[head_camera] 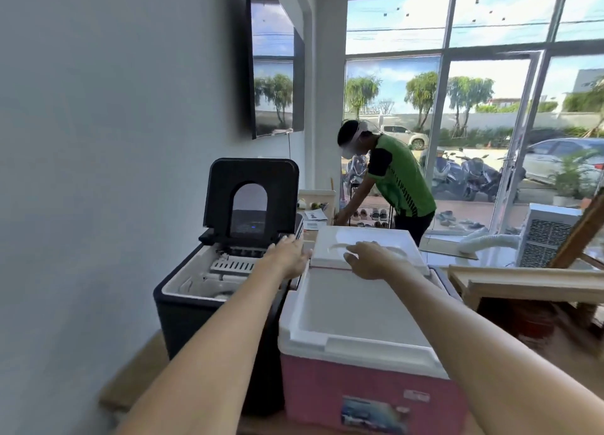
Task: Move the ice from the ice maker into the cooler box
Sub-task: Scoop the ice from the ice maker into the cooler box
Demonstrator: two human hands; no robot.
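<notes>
The pink cooler box [362,362] stands just right of the black ice maker [209,291], whose cover is raised; the left hand [287,255] hovers open and empty nearer the ice maker; the right hand [371,259] rests on the cooler's white lid [366,238], fingers spread, gripping nothing; ice is not visible.

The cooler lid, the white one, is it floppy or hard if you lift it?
Probably hard: the white cooler lid stands swung back and keeps its flat shape, with no sag. It looks like thick molded plastic, so likely light for its size. It seems hinged at the back of the pink cooler box, so it would swing rather than come free.
</notes>
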